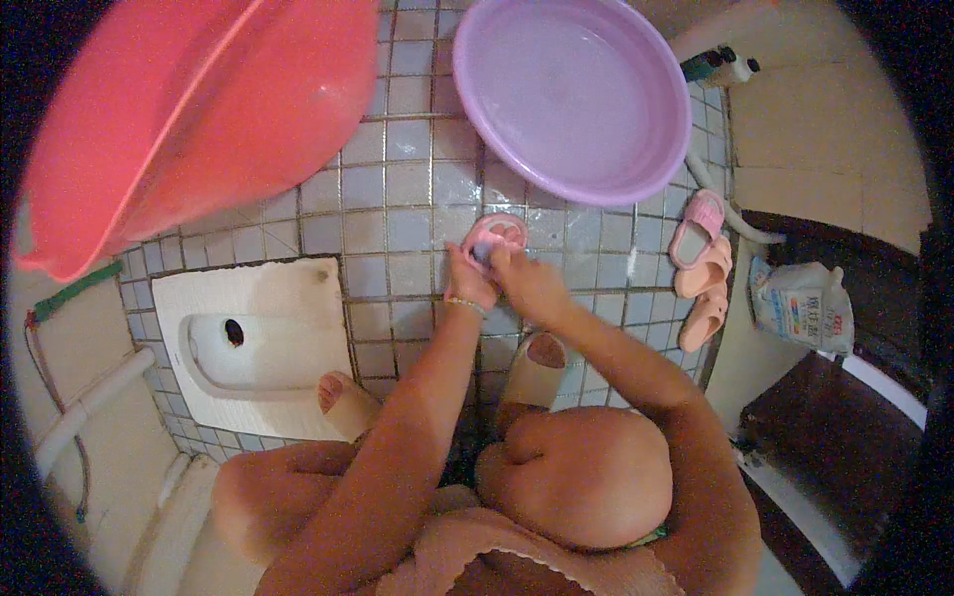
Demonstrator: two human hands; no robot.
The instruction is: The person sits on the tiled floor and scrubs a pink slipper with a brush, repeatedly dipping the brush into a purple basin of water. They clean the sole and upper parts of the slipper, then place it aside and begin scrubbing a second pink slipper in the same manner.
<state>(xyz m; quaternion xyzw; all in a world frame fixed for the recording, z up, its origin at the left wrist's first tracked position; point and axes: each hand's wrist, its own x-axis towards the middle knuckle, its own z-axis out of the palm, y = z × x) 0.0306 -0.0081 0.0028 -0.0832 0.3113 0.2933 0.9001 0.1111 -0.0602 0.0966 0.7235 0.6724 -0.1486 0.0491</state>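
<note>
A pink slipper (501,223) is held low over the wet tiled floor, near the middle of the view. My left hand (471,281) grips its left side. My right hand (528,279) lies over the slipper, closed on a small object (484,252) that looks bluish-white; blur and the fingers hide what it is. Beyond the slipper stands a large purple plastic basin (570,97) holding what looks like water.
A large red plastic tub (298,97) stands at the upper left, above a white squat toilet (261,410). Along the right wall lie another pink slipper (689,235) and peach clogs (700,279). Bottles (738,68) and a printed plastic bag (805,305) are farther right.
</note>
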